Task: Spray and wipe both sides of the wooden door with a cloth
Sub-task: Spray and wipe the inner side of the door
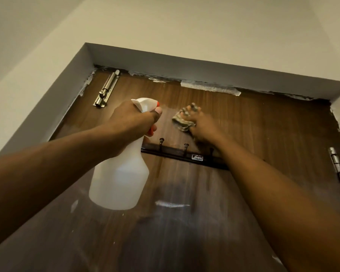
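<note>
Left hand: my left hand point(133, 118) is wrapped tight round the neck of the spray bottle point(120, 181), just under its white spray head. The thumb lies up beside the head, and 1 fingertip shows in front of the orange trigger point(151, 132).
Spray bottle: white and translucent, it hangs upright below my fist, in front of the door and a little left of its middle. Its nozzle point(157, 104) has an orange tip and faces the wood.
Right hand: my right hand point(202, 126) is raised against the door, with the fingers bent over the cloth point(182, 121) and holding it to the wood.
Cloth: small, patterned and bunched up, with part of it poking out between my fingertips. It lies on the upper part of the door, just above the hook rail and right of the spray head.
Door: the wooden door point(263, 130) is dark brown with a vertical grain and is seen from below. It sits closed in a grey frame point(185, 65). Pale streaks and smears show on its lower part.
Hook rail: a dark hook rail point(177, 154) runs across the door below both hands. 2 hooks are plain to see and a 3rd is partly hidden by my right forearm.
Bolt: a metal sliding bolt point(106, 89) is fixed near the top left corner.
Hinge: a metal hinge point(339, 169) sits on the right edge.
Top edge: a strip of pale tape point(210, 87) and ragged paint run along where door meets frame.
Wall: a plain, light wall point(165, 26) surrounds the frame.
</note>
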A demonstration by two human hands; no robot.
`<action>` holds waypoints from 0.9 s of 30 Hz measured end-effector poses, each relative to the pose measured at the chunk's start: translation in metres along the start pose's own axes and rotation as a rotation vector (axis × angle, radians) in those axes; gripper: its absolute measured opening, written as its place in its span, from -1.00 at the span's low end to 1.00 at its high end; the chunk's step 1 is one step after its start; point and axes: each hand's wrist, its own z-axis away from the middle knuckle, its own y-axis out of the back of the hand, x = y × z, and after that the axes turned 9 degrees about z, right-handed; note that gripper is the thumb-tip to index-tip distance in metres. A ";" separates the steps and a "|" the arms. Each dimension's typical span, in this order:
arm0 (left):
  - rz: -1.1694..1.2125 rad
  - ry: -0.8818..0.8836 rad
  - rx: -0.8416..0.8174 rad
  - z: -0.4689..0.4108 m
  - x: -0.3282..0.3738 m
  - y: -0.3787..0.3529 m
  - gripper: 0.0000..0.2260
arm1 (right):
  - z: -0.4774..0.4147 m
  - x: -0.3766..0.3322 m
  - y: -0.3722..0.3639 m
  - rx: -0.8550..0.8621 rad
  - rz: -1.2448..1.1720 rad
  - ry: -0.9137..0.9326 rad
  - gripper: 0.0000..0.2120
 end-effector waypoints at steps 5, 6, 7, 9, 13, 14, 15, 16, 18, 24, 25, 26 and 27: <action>0.003 0.001 0.021 0.001 -0.006 0.020 -0.58 | 0.033 -0.003 0.005 -0.118 0.026 0.260 -0.56; 0.007 0.008 0.026 0.000 -0.008 0.025 -0.55 | 0.036 0.003 0.008 -0.116 0.028 0.280 -0.56; 0.013 0.014 0.027 -0.001 -0.011 0.030 -0.53 | 0.035 0.007 0.010 -0.094 0.034 0.265 -0.56; 0.002 0.020 0.019 -0.003 -0.014 0.040 -0.53 | 0.020 0.002 0.013 -0.025 0.077 0.140 -0.55; -0.019 0.018 0.013 -0.005 -0.016 0.056 -0.61 | -0.018 -0.046 0.003 0.019 0.096 0.059 -0.47; -0.021 0.015 0.019 -0.005 -0.016 0.059 -0.63 | -0.021 -0.056 -0.001 0.003 0.068 0.096 -0.53; -0.017 0.013 0.024 -0.006 -0.017 0.062 -0.63 | -0.020 -0.065 -0.003 -0.022 0.052 0.160 -0.59; -0.012 0.014 0.025 -0.006 -0.018 0.065 -0.62 | -0.014 -0.069 -0.003 -0.067 0.047 0.220 -0.62; -0.008 0.019 0.025 -0.007 -0.020 0.072 -0.56 | 0.002 -0.065 -0.001 -0.132 0.075 0.286 -0.63; -0.022 -0.003 0.023 -0.006 -0.028 0.095 -0.58 | -0.015 -0.062 0.005 0.024 0.203 0.114 -0.55; -0.026 -0.015 0.026 -0.006 -0.028 0.100 -0.58 | -0.022 -0.074 0.005 0.035 0.201 0.098 -0.52; -0.033 -0.027 0.033 -0.007 -0.028 0.104 -0.57 | -0.029 -0.087 0.004 0.046 0.175 0.097 -0.52; -0.040 -0.035 0.045 -0.009 -0.029 0.108 -0.55 | -0.036 -0.103 0.002 0.063 0.130 0.109 -0.54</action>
